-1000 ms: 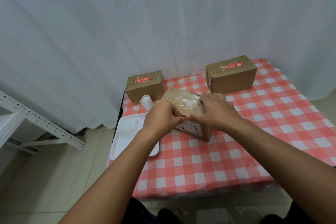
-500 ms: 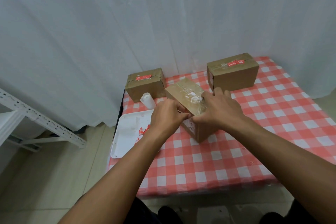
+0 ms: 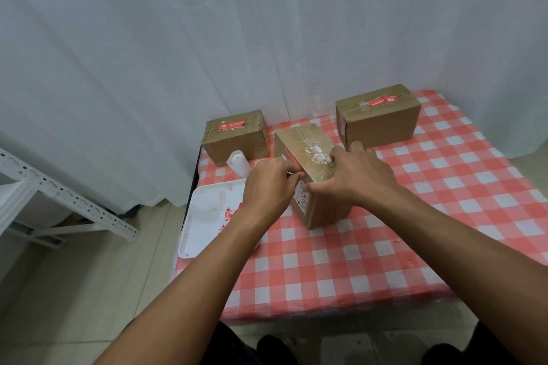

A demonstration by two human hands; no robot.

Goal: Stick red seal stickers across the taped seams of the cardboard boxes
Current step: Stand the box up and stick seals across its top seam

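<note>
Here the middle cardboard box (image 3: 308,157) is held on the checked tablecloth (image 3: 385,246), between two boxes that already bear red seal stickers (image 3: 232,125). It is gripped at its near top edge by the right hand (image 3: 355,175), fingers curled over it. The left hand (image 3: 267,187) is curled against its left side; what it pinches cannot be told.

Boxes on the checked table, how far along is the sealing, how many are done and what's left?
Two look done: the back left box and the back right box each carry a red sticker over the seam. The middle box is in hand, right hand holding it, left hand at its near edge; no red sticker shows on top.
</note>
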